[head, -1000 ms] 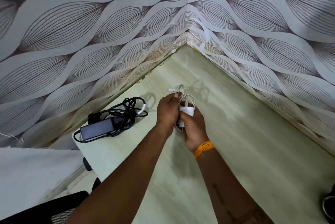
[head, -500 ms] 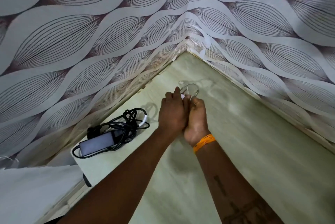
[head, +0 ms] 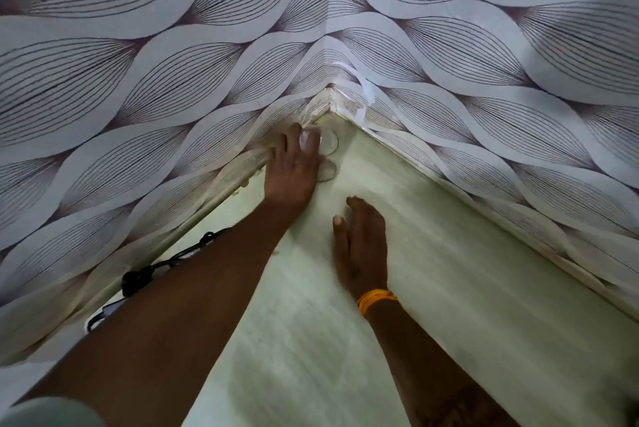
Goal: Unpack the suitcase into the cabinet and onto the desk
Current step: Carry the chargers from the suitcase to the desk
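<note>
Step in hand: the white charger cable (head: 328,158) was being set down on the desk (head: 466,288), tucked toward the far corner at about 12 o'clock, where the two papered walls (head: 173,87) met.
Left hand (head: 294,167): lay over the cable with fingers (head: 294,139) straight and spread, pressing or steadying it; the white plug itself was hidden under the palm, if it was there at all.
Right hand (head: 361,246): lay flat just above or on the desk at about 5 o'clock from the left hand, fingers straight and together, holding nothing.
Black adapter and cord (head: 145,278): at about 8 o'clock, near the left wall, largely covered by the left forearm.
Next move, as a judgement: lift both hands clear without dragging the loose loops, then go back to the suitcase, which was out of view.
Wristband (head: 375,300): orange, on the right wrist.
Writing: none readable; blur hid fine detail.
</note>
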